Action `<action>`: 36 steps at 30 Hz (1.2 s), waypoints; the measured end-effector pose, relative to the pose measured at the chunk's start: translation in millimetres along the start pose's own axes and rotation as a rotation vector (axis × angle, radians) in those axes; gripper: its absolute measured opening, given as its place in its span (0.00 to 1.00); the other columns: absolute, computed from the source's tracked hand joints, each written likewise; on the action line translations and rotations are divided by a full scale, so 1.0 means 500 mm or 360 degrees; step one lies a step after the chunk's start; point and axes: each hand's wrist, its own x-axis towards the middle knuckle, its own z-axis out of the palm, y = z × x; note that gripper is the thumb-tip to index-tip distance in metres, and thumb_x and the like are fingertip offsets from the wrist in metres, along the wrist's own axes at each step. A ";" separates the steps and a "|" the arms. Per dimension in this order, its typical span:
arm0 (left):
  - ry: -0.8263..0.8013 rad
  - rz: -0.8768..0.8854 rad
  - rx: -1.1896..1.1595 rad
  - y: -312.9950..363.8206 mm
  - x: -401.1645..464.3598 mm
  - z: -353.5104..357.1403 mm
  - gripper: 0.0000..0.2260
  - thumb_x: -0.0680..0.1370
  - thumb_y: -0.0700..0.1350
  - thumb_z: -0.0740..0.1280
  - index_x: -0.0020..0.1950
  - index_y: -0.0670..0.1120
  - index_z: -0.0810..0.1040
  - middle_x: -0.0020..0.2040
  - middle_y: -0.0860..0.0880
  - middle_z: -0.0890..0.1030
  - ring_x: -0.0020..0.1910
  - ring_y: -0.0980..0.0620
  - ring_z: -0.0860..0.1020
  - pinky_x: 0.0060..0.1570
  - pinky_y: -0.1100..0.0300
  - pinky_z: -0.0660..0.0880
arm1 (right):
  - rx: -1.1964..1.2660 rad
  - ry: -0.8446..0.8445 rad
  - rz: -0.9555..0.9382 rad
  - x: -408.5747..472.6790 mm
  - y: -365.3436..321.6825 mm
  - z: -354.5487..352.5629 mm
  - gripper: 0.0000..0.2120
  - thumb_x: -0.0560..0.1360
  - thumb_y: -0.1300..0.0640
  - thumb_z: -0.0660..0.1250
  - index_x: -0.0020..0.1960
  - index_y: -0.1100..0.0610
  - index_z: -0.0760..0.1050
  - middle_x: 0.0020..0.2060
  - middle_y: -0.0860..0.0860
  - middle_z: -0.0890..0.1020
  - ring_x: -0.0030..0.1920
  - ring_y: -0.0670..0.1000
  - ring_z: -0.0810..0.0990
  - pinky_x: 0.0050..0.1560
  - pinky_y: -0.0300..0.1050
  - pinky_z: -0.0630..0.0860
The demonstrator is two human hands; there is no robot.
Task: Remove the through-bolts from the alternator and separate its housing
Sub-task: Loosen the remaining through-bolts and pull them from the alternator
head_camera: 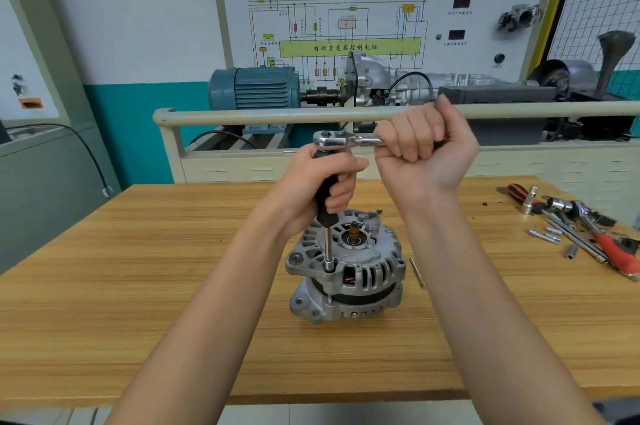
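Observation:
A silver alternator (360,272) stands upright on the wooden table (138,286), shaft end up. A chrome ratchet (341,140) sits on top of a black-handled extension driver (325,203), whose socket (329,265) rests on a through-bolt at the housing's front left edge. My left hand (322,182) is wrapped around the black handle. The ratchet's handle, pointing right, is gripped by my right hand (422,147). One long bolt (417,272) lies on the table just right of the alternator.
Loose tools lie at the table's right: a red-and-black screwdriver (519,194), sockets (545,236), an extension bar, red pliers (620,251). Behind the table runs a beige rail (277,116) with a blue motor (256,88) and gearbox trainer and a wiring-diagram board.

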 end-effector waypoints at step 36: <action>0.0386 -0.0045 0.0056 -0.014 0.012 0.025 0.24 0.77 0.34 0.63 0.24 0.51 0.62 0.20 0.53 0.59 0.16 0.56 0.55 0.20 0.70 0.54 | -0.0072 0.0120 -0.0200 -0.012 0.008 0.005 0.23 0.77 0.60 0.54 0.23 0.54 0.62 0.17 0.48 0.59 0.18 0.47 0.57 0.23 0.39 0.59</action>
